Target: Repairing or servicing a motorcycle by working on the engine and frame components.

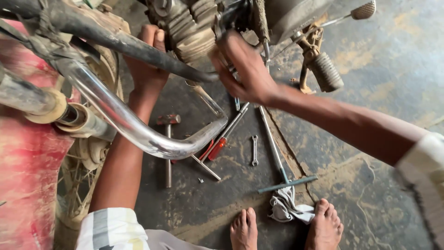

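Note:
I look down past a motorcycle's frame at its dusty engine. My left hand reaches up behind a black frame tube and presses against the engine's finned side, fingers curled on it. My right hand is closed around something at the engine's underside, near the kick-lever area; what it grips is hidden by the fingers. A chrome crash guard bar curves in front of my left forearm.
On the dark concrete floor lie a hammer, a red-handled screwdriver, a small spanner, a long T-handle wrench and a white rag. My bare feet stand by the rag. A ribbed footpeg hangs at right.

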